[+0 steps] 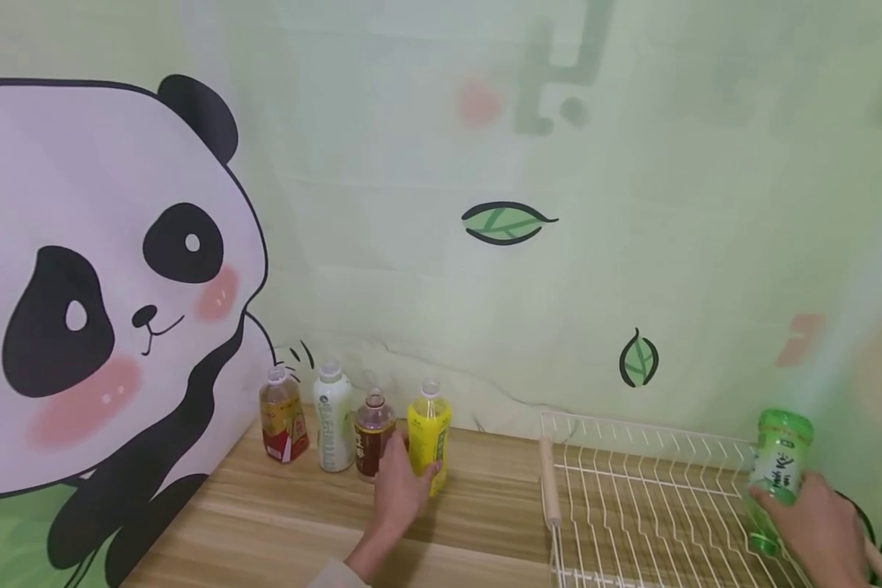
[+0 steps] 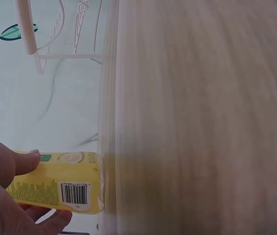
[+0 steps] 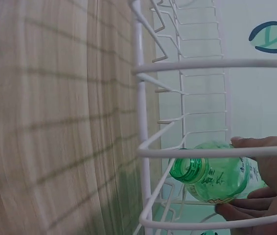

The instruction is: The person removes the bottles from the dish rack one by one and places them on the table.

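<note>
My left hand (image 1: 400,494) grips the yellow bottle (image 1: 428,429) around its lower part, thumb on one side. In the left wrist view the yellow bottle (image 2: 55,188) shows a barcode, and its base sits right by the wooden tabletop. With my right hand (image 1: 826,523) I hold a clear green bottle (image 1: 782,457) upside down, base up, over the right side of the white wire rack (image 1: 647,510). In the right wrist view the green bottle's open neck (image 3: 188,170) points down among the rack's wires, my fingers around its label.
Left of the yellow bottle stand a dark brown bottle (image 1: 371,449), a white bottle (image 1: 334,425) and a red-labelled bottle (image 1: 282,416), all uncapped. The rack has a wooden handle (image 1: 550,482) on its left. A panda-printed wall sheet (image 1: 412,245) rises behind the wooden table (image 1: 485,523).
</note>
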The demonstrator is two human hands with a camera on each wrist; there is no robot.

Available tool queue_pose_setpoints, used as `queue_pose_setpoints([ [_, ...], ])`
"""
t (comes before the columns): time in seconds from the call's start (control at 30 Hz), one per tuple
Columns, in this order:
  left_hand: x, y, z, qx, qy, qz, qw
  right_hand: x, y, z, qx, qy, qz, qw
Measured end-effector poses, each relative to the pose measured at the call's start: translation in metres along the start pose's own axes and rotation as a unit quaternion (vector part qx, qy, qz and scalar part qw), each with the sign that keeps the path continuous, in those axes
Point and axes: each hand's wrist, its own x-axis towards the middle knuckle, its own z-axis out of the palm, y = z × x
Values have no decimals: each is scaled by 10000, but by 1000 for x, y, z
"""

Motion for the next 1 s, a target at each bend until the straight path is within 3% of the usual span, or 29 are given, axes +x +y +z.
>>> queue_pose_setpoints([
  [0.27, 1, -2, 1, 81, -36, 15, 10000, 4, 8, 6, 24, -203, 187, 9996],
  [0.57, 0, -1, -1, 400, -181, -105, 9990, 4, 12, 2, 513, -1006, 265, 9932],
  [1.0, -6, -9, -18, 481, -781, 20, 9958, 8, 13, 3, 754, -997, 55, 9921],
])
